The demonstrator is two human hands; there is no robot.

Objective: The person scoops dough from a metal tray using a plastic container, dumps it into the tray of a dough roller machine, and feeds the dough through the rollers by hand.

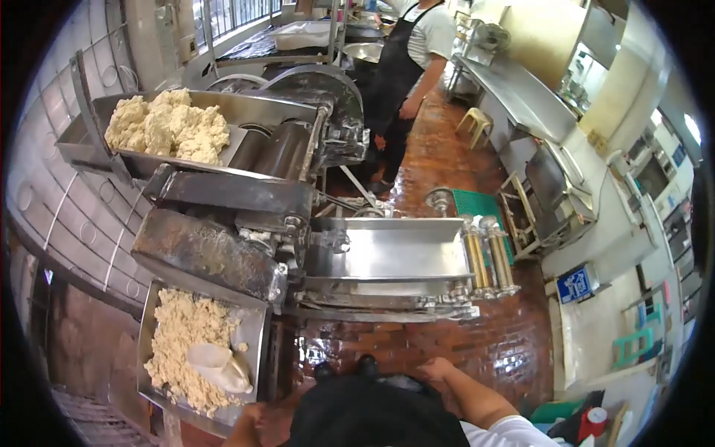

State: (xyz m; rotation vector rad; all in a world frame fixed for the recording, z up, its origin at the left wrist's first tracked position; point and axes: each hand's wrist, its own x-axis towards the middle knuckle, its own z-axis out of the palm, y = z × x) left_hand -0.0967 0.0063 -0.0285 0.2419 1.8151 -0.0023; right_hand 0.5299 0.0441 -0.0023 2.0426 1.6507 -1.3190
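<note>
My left hand (255,411) is low in the head view, at the near right corner of a metal tray (262,335). Its fingers are mostly hidden, so I cannot tell whether it grips the rim. Crumbly pale dough (179,328) fills much of the tray, and a whitish plastic scoop (220,366) lies on top. Off to the right of my dark apron, my right hand (438,369) hangs over the floor, fingers loosely extended and nothing visible in them. Beyond the tray stands a dough roller machine (238,192), with clumped dough (167,127) in its upper metal trough (253,110).
A steel chute (402,248) with brass-coloured rollers (480,257) juts right from the machine. Behind it stands another person (410,59) in a dark apron. A steel counter (514,93) and a yellow stool (475,123) line the right side. The brick floor (417,343) looks wet.
</note>
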